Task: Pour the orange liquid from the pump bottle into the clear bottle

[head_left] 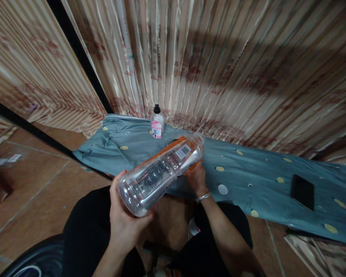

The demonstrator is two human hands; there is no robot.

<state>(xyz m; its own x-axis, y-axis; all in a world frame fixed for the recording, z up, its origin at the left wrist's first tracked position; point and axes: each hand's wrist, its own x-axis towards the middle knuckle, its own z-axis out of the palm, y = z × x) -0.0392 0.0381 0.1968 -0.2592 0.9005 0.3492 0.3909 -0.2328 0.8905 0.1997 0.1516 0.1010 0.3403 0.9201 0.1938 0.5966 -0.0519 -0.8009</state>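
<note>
Bottle (161,171) lies tilted above the cloth (248,169), left hand (123,219) clasping its base, right hand (196,177) gripping its neck end.

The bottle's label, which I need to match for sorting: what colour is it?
Orange, with a white barcode patch, on the clear plastic bottle; the head view shows it.

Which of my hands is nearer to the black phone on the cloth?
Right. Your right hand, at the neck end of the large clear bottle, lies left of the phone. Your left hand cups the bottle's base, farther left.
</note>
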